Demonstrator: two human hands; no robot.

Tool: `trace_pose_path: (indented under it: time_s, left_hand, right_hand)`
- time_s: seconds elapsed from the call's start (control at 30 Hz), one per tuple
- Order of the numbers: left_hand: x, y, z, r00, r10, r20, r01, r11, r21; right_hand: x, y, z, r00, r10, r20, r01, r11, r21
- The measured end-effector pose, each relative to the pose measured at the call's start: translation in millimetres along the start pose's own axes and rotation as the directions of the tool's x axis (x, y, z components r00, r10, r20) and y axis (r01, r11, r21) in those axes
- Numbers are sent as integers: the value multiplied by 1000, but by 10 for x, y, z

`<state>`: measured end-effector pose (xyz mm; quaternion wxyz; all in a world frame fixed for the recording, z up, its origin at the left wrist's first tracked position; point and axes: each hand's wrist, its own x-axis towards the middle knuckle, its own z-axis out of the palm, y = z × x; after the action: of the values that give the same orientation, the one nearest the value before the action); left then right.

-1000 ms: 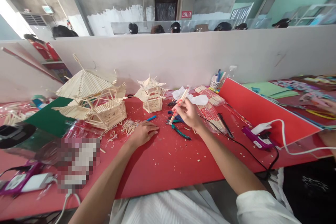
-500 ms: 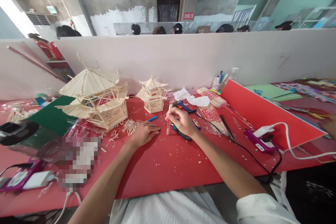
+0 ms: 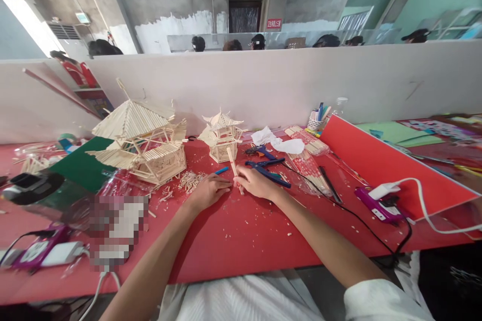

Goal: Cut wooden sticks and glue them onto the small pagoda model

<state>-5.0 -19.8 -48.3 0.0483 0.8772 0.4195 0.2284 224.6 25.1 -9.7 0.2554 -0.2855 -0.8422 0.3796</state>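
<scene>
My right hand (image 3: 254, 181) is closed on a pair of wooden chopsticks (image 3: 231, 157), which lean up to the left with their lower end close to the table. My left hand (image 3: 209, 191) rests on the red table just to the left, fingers lying loosely and holding nothing. A blue pen (image 3: 222, 170) lies by its fingertips. Behind the hands stands a small pavilion model of sticks (image 3: 222, 136), with a larger pavilion model (image 3: 145, 145) to its left. Blue-handled cutters (image 3: 270, 171) and a blue glue gun (image 3: 261, 150) lie beyond my right hand.
Stick offcuts (image 3: 190, 181) lie beside the large model. Packets of chopsticks (image 3: 307, 170), white tissue (image 3: 276, 141) and a red board (image 3: 387, 165) are at right. Two purple power strips (image 3: 376, 205) with cables flank the area. A white partition (image 3: 263, 85) stands behind.
My right hand has lowered slightly and tilted the chopsticks from upright to leaning left. It now covers the green-handled tool. My left hand stays in place; the view has shifted slightly.
</scene>
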Motion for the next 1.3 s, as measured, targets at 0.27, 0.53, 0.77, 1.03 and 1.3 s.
trace_pose_path:
  time_s: [0.27,0.53,0.77,1.03,1.3]
  left_hand:
    - [-1,-11,-8,999,10,43,-11,1000,28]
    - [-3,-48,12,1000,14,26,-14,1000,13]
    - [-20,-85,62,1000,-2,13,3,998,-69]
    - [-26,-97,88,1000,-9,12,10,995,-100]
    - [13,8,52,1000,16,7,-15,994,-111]
  right_hand:
    - [-8,29,52,997,22,69,-18,998,-61]
    - [-20,45,57,998,29,49,-27,998,-54]
    - [-26,20,40,998,37,56,-33,997,-68]
    - [-24,49,52,999,19,49,-14,994,-107]
    - [-22,29,53,998,22,51,-18,997,-71]
